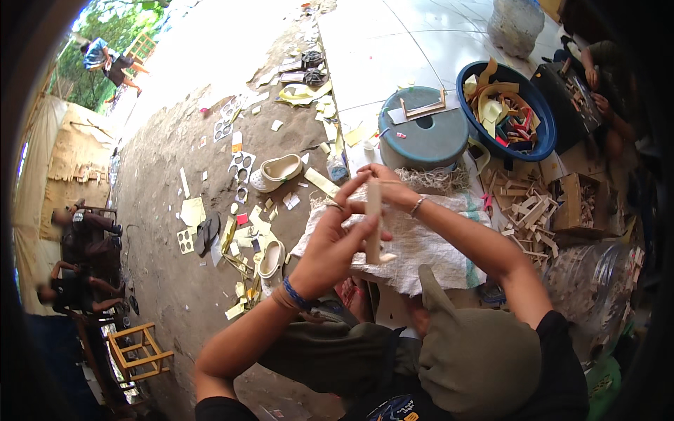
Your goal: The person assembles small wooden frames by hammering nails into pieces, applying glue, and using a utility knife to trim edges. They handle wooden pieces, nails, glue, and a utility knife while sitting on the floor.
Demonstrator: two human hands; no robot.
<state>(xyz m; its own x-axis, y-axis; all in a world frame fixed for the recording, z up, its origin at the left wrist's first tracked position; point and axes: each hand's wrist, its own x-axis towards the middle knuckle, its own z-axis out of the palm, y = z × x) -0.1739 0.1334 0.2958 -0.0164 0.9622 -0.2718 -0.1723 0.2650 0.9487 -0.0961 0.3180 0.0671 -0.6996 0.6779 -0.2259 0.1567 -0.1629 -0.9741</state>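
A small frame of light wooden strips (374, 223) stands on end between my hands, with a short foot at its lower end. My left hand (335, 242), a blue band at its wrist, grips the strip between thumb and fingers. Close by at the upper end, my right hand (387, 188) has its fingers bent against the piece; part of its grip is hidden. Below lies a white woven sack (414, 245). Just beyond my hands, an upturned blue-green tub (411, 151) bears a similar wooden frame (425, 107) and a slip of paper.
A blue basin (547, 144) of coloured scraps stands at the right, near a pile of wooden pieces (530, 214) and a wooden box (583, 203). Two pale clogs (277, 173) and paper offcuts litter the ground to the left. Other people sit at the far left and far right.
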